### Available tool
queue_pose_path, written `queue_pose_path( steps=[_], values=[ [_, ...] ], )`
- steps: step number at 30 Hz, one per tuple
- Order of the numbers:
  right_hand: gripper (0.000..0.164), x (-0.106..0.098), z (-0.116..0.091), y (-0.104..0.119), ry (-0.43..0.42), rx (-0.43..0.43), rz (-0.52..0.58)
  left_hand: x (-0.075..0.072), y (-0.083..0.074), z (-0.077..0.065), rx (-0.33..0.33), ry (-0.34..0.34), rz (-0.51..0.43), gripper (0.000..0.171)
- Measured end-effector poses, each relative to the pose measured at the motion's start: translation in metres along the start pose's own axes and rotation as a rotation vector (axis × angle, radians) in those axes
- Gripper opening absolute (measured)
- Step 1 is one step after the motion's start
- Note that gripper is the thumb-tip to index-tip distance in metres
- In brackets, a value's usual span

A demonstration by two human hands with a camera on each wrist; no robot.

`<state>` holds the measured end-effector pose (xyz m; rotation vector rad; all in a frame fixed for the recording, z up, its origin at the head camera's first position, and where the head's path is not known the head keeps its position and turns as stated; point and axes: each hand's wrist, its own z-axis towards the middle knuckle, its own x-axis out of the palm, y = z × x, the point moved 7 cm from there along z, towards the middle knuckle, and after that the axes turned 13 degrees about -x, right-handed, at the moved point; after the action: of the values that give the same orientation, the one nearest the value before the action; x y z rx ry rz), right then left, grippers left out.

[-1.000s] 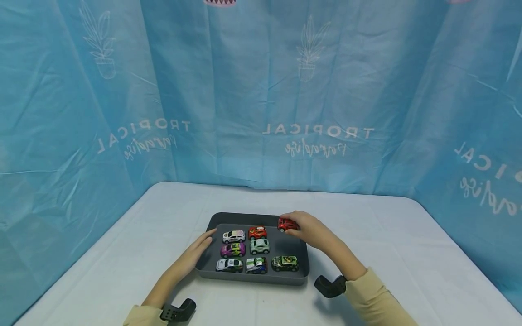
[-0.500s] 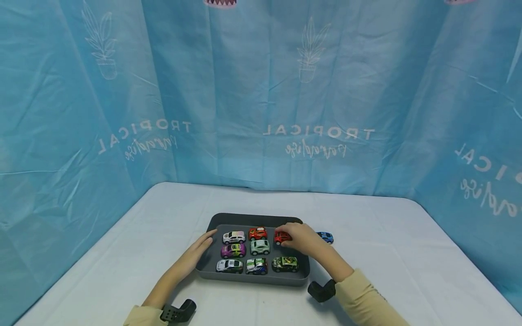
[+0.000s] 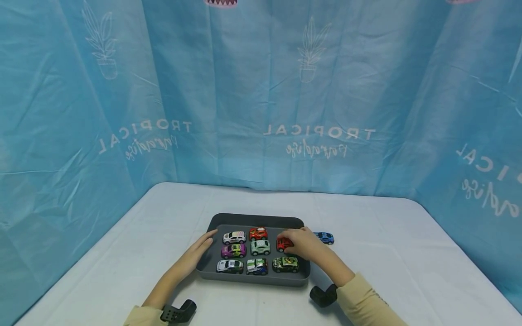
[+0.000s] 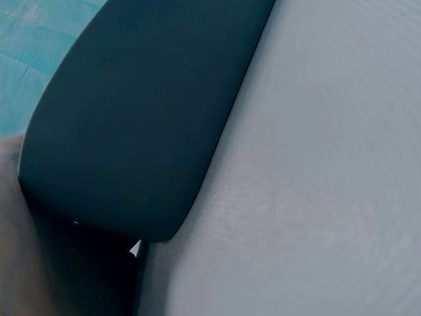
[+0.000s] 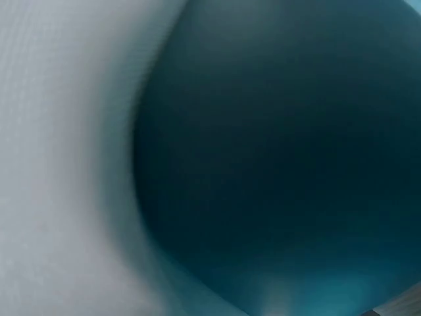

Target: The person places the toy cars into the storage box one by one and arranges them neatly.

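Observation:
Inside a dark grey tray (image 3: 236, 219), toy cars stand in rows. My right hand (image 3: 305, 244) pinches a red toy car (image 3: 283, 244) at the right end of the middle row, beside a pale green toy car (image 3: 260, 247). The hand covers part of that red car. At the tray's left side, my left hand (image 3: 191, 257) rests with fairly straight fingers against the rim. The left wrist view shows the tray's outer wall (image 4: 145, 118) close up, with a blurred strip of hand at the left edge. A blurred dark wall fills most of the right wrist view.
Other toy cars in the tray include a purple one (image 3: 234, 251), a camouflage one (image 3: 285, 264) and an orange-red one (image 3: 258, 233). A blue toy car (image 3: 325, 237) stands on the white table (image 3: 367, 235), right of the tray. Blue curtains (image 3: 261, 90) hang behind.
My right hand has brought the red toy car from the tray's back right corner nearer to me, to the middle row. The blue toy car has come into view. My left hand stays put.

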<state>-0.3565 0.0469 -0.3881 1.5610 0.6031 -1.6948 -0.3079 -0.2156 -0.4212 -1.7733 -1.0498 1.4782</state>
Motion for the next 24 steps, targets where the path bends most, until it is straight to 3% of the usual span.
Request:
queue_pose_path(
  steps=[24],
  values=[
    [0.037, -0.0030, -0.0036, 0.0095, -0.032, -0.050, -0.035, -0.0020, -0.0013, 0.0006, 0.004, 0.015, 0.002, 0.053]
  ],
)
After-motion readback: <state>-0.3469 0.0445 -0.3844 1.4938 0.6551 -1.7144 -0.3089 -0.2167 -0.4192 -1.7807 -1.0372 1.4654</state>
